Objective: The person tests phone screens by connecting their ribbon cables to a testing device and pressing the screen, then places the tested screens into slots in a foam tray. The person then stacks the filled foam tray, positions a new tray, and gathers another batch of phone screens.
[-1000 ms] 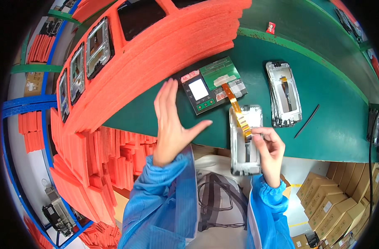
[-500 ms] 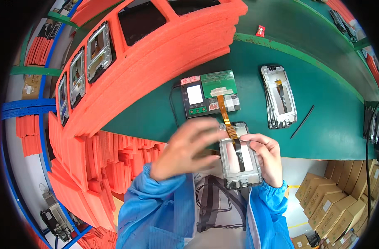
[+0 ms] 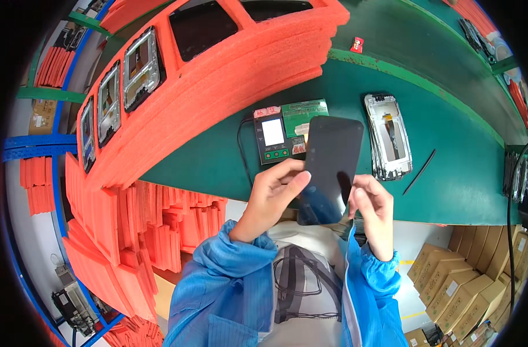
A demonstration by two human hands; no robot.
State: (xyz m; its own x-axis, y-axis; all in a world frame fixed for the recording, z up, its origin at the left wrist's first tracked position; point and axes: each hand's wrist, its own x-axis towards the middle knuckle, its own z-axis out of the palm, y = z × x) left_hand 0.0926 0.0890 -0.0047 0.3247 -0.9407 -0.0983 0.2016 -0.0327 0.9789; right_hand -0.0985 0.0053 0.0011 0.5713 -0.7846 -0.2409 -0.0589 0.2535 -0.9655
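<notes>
A phone screen assembly (image 3: 333, 168) is tilted up in front of me, its dark glass face showing. My left hand (image 3: 278, 194) grips its left edge, thumb on the glass. At the lower right edge my right hand (image 3: 373, 208) pinches the assembly with bent fingers. Just beyond stands a small tester box (image 3: 270, 136) with a lit white display and green buttons. A green circuit board (image 3: 301, 109) lies beside that display, partly covered by the assembly. The orange ribbon cable is hidden, so I cannot tell whether it is attached.
Several phone frames are stacked (image 3: 389, 136) on the green table (image 3: 443, 191) at right, beside a thin black stick (image 3: 419, 172). Red foam trays (image 3: 246, 69) holding screen assemblies rise at left. Cardboard boxes (image 3: 460, 289) stand low at right. A small red packet (image 3: 357, 44) lies at the back.
The assembly has been flipped from its metal back to its glass face and raised toward the tester. My left hand has moved right and taken its left edge.
</notes>
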